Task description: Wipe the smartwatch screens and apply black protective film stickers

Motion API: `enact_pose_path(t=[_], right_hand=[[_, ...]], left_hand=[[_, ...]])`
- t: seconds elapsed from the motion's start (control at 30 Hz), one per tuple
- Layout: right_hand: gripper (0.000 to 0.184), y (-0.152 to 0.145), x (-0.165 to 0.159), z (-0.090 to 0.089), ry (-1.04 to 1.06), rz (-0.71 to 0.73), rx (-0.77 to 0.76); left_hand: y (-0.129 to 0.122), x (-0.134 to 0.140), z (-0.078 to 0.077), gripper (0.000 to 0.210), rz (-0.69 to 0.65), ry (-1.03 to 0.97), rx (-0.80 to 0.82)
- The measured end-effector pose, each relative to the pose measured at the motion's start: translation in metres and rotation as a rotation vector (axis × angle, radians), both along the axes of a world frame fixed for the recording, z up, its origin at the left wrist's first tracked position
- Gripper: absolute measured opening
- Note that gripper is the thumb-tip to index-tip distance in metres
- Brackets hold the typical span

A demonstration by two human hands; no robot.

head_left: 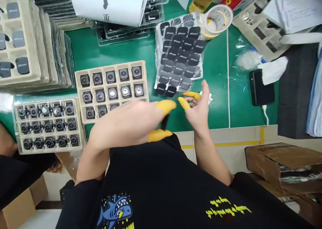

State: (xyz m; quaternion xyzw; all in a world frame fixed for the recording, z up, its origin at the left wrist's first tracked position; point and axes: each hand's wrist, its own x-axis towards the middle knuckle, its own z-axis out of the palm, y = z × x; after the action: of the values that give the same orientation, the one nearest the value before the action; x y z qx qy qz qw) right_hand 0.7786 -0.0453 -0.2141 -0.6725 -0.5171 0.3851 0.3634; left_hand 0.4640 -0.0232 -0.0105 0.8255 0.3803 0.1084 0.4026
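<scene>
My left hand (136,121), with yellow finger cots, reaches across the front of a tray of watches (118,67). Between its thumb and finger is a small dark piece (164,122), blurred and partly hidden, perhaps a watch. To its right, my right hand (197,106) is just below a stack of dark square stickers (179,59) with white lettering. Its yellow-tipped thumb and bent finger stand slightly apart, and I see nothing between them. My left forearm and hand hide part of the tray's lowest row.
A second watch tray (47,126) lies at left, below stacked trays (37,44). Tape rolls (218,20) sit behind the stickers. Right of them are a black device (262,87) with a white cable and a dark cloth (297,91). Another person's arm (7,141) shows far left.
</scene>
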Motion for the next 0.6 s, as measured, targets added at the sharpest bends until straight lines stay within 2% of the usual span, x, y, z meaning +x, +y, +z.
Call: enact_pose_path(t=[0.07, 0.13, 0.23, 0.33, 0.4, 0.47, 0.53, 0.6], right_hand=[[0.119, 0.005, -0.007, -0.004, 0.057, -0.053, 0.028], [0.114, 0.005, -0.013, -0.004, 0.120, -0.099, 0.044], [0.094, -0.001, -0.020, 0.005, 0.193, -0.108, 0.078], [0.066, -0.008, -0.020, 0.027, 0.199, 0.005, 0.174], [0.043, -0.011, -0.017, 0.046, 0.189, 0.104, 0.225], [0.026, -0.013, -0.013, 0.066, 0.191, 0.176, 0.272], [0.020, -0.014, -0.012, 0.087, 0.207, 0.260, 0.360], [0.026, -0.014, -0.014, 0.107, 0.229, 0.362, 0.483]], left_hand=[[-0.006, -0.013, -0.022, 0.044, 0.034, -0.103, -0.105], [-0.024, -0.024, -0.051, 0.049, 0.199, -0.255, -0.126], [-0.060, -0.036, -0.093, 0.054, 0.391, -0.466, -0.095], [-0.084, -0.038, -0.117, 0.053, 0.555, -0.539, -0.115], [-0.086, -0.034, -0.121, 0.053, 0.573, -0.616, -0.132], [-0.079, -0.029, -0.117, 0.056, 0.494, -0.730, -0.101], [-0.067, -0.023, -0.108, 0.058, 0.362, -0.848, -0.047], [-0.053, -0.018, -0.096, 0.062, 0.226, -0.922, -0.034]])
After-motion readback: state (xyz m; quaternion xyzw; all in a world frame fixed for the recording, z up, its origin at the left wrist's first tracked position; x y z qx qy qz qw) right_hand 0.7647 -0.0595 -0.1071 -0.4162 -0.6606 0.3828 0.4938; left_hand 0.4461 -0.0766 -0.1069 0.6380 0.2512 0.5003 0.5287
